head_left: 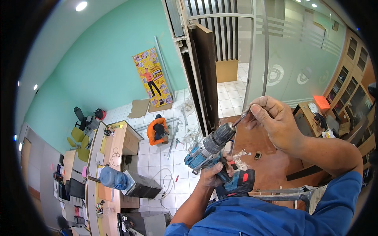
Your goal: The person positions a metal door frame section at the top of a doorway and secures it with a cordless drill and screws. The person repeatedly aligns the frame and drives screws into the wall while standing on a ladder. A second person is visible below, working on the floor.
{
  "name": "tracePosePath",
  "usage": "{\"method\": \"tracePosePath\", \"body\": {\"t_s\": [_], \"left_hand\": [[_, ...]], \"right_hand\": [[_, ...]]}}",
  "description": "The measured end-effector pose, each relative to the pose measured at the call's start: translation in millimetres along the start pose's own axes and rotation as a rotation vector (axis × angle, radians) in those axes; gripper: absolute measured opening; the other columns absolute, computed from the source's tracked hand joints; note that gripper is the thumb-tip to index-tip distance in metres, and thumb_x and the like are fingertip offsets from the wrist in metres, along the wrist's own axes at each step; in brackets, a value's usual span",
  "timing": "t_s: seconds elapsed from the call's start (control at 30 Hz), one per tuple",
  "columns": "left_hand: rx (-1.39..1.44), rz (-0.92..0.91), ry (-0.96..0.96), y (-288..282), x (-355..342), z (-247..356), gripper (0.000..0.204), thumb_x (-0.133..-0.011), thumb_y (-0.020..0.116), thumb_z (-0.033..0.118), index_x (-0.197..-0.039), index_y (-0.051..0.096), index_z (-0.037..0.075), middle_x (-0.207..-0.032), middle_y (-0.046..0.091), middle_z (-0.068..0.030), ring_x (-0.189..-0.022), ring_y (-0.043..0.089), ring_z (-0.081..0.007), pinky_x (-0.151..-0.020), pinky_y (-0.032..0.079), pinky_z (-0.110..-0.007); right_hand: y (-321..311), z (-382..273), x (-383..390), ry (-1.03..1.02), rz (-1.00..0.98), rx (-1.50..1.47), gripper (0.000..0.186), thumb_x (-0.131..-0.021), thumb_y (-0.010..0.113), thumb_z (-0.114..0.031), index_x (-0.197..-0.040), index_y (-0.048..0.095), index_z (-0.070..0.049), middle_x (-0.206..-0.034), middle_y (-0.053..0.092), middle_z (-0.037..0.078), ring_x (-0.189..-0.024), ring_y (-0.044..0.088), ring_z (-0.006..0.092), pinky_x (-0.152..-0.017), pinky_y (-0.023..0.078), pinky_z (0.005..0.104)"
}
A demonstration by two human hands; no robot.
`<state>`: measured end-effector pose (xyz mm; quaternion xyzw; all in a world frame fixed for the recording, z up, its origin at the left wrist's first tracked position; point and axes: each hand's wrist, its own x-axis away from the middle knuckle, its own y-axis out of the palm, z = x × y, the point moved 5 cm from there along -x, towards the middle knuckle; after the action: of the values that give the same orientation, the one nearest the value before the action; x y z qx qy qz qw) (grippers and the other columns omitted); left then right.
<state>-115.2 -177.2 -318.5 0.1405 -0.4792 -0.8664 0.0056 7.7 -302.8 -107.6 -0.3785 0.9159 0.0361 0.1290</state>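
My left hand point(214, 175) grips the handle of a teal and black cordless drill point(212, 145), held pointing up to the right, its battery at the lower end. My right hand point(271, 120) pinches a thin metal bit point(242, 117) at the tip of the drill's chuck, thumb and forefinger closed on it. The bit's far end is partly hidden by my fingers. Just below me, behind the drill, is the metal top of what looks like a ladder point(287, 196).
A person in orange point(151, 133) crouches on the tiles point(153, 161) among metal channels and cables. A water dispenser point(141, 187) stands beside desks point(118, 141) at left. An upright wall edge with a dark panel point(202, 78), a glass partition point(299, 67) and a wooden cabinet point(346, 70) stand ahead and right.
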Motion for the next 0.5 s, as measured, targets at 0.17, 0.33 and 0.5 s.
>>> {"method": "tracePosePath", "body": {"t_s": [0.17, 0.33, 0.5], "left_hand": [[0.04, -0.001, 0.007, 0.6, 2.2, 4.1, 0.047, -0.087, 0.078, 0.021, -0.127, 0.056, 0.006, -0.116, 0.069, -0.0124, -0.077, 0.065, -0.021, -0.068, 0.052, -0.042], [-0.053, 0.088, 0.061, -0.4, 7.5, 17.7, 0.047, -0.087, 0.079, 0.022, -0.126, 0.056, 0.005, -0.115, 0.069, -0.0119, -0.077, 0.065, -0.0209, -0.068, 0.052, -0.042], [-0.05, 0.121, 0.108, -3.8, 11.5, 27.6, 0.047, -0.087, 0.079, 0.022, -0.123, 0.056, 0.005, -0.115, 0.069, -0.0114, -0.077, 0.065, -0.0216, -0.069, 0.052, -0.042]], "right_hand": [[9.6, 3.1, -9.1, -0.032, -0.013, 0.012, 0.02, -0.104, 0.057, -0.014, -0.111, 0.062, 0.004, -0.095, 0.071, 0.011, -0.086, 0.068, 0.0144, -0.077, 0.057, 0.0283], [21.9, 6.1, -21.0, -0.069, -0.055, 0.041, 0.019, -0.105, 0.054, -0.012, -0.113, 0.06, 0.004, -0.1, 0.07, 0.011, -0.092, 0.069, 0.0158, -0.079, 0.059, 0.0287], [37.3, 11.0, -32.9, -0.066, -0.13, -0.058, 0.02, -0.105, 0.054, -0.012, -0.114, 0.06, 0.005, -0.1, 0.069, 0.011, -0.093, 0.07, 0.016, -0.079, 0.059, 0.0291]]}}
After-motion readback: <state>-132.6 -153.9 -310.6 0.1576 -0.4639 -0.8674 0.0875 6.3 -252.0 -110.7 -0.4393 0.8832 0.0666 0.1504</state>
